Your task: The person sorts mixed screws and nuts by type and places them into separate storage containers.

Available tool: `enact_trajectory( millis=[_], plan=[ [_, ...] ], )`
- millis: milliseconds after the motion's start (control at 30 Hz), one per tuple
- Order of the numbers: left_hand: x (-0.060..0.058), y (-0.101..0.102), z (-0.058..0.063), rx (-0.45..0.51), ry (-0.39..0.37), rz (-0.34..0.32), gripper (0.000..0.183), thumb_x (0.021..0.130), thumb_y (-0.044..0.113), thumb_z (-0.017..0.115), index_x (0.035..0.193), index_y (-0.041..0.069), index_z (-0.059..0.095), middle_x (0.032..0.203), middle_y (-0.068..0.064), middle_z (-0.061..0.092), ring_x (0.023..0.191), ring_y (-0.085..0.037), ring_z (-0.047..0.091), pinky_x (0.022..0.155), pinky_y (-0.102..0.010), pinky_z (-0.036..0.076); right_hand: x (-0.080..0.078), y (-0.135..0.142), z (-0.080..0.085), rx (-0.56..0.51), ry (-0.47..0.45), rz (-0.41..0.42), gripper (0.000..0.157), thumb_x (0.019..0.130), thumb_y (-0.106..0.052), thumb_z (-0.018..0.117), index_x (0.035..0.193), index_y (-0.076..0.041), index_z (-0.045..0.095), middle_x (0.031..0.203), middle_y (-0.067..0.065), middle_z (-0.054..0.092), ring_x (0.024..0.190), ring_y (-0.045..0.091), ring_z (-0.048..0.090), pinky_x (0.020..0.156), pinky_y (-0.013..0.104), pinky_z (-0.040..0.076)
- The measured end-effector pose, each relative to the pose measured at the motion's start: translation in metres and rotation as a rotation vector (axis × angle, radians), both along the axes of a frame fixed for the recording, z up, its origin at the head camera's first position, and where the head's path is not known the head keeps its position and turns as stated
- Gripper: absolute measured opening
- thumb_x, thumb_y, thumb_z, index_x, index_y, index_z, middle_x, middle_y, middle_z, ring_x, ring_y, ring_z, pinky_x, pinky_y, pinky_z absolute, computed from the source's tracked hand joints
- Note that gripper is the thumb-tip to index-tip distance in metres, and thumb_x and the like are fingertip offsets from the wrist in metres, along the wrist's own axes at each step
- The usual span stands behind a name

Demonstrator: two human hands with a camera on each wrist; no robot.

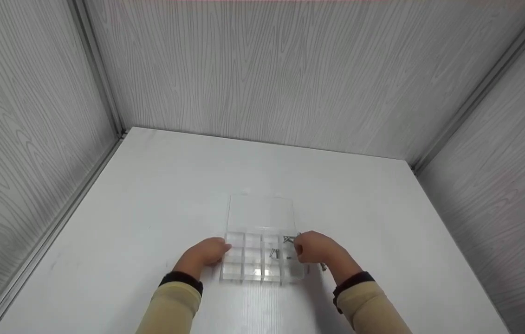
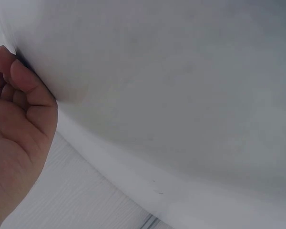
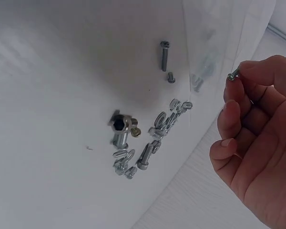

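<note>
A clear plastic compartment box lies on the white table with its lid folded back, away from me. My left hand grips the box's left edge, thumb on the rim; its curled fingers show in the left wrist view. Over the right-hand compartments is my right hand. Between thumb and index finger it pinches a small screw, plain in the right wrist view. Several metal screws lie in a back right compartment, and a few more pieces in the column beside it.
Right of the box, loose hardware is spread on the table: a long screw, a large hex socket piece, washers and several smaller screws. Grey wood-grain panels enclose the white table at the back and both sides.
</note>
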State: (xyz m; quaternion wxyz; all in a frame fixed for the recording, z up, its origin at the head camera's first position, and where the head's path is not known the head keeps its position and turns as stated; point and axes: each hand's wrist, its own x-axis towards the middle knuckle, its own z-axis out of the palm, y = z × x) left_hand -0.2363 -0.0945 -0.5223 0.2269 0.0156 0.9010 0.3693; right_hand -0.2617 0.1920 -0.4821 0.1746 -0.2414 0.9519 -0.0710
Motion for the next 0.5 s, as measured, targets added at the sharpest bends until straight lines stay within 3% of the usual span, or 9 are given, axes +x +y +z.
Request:
enact_trajectory(
  millis=[167, 367, 500],
  plan=[
    [0.0, 0.0, 0.0, 0.004, -0.002, 0.001, 0.048, 0.097, 0.025, 0.039, 0.133, -0.007, 0.04, 0.117, -0.018, 0.05, 0.111, -0.032, 0.044, 0.094, -0.043, 0.034, 0.007, -0.007, 0.002, 0.019, 0.014, 0.046, 0.019, 0.074, -0.003, 0.062, 0.063, -0.017, 0.054, 0.059, -0.007, 0.048, 0.054, 0.01, 0.043, 0.047, 0.026, 0.036],
    [0.001, 0.001, 0.002, -0.004, -0.006, 0.01, 0.042, 0.097, 0.026, 0.039, 0.124, -0.004, 0.049, 0.097, -0.014, 0.054, 0.101, -0.029, 0.049, 0.087, -0.041, 0.037, 0.012, -0.009, 0.001, 0.013, 0.037, 0.077, 0.021, 0.073, -0.004, 0.063, 0.062, -0.018, 0.053, 0.057, -0.008, 0.046, 0.052, 0.009, 0.04, 0.047, 0.025, 0.034],
    [0.002, 0.002, 0.003, 0.015, -0.021, 0.021, 0.032, 0.096, 0.026, 0.039, 0.098, 0.0, 0.057, 0.075, -0.007, 0.051, 0.075, -0.022, 0.051, 0.073, -0.035, 0.041, 0.012, -0.006, -0.001, -0.019, 0.012, 0.065, 0.021, 0.074, -0.002, 0.061, 0.063, -0.018, 0.053, 0.059, -0.008, 0.047, 0.053, 0.009, 0.042, 0.048, 0.025, 0.035]
  ],
)
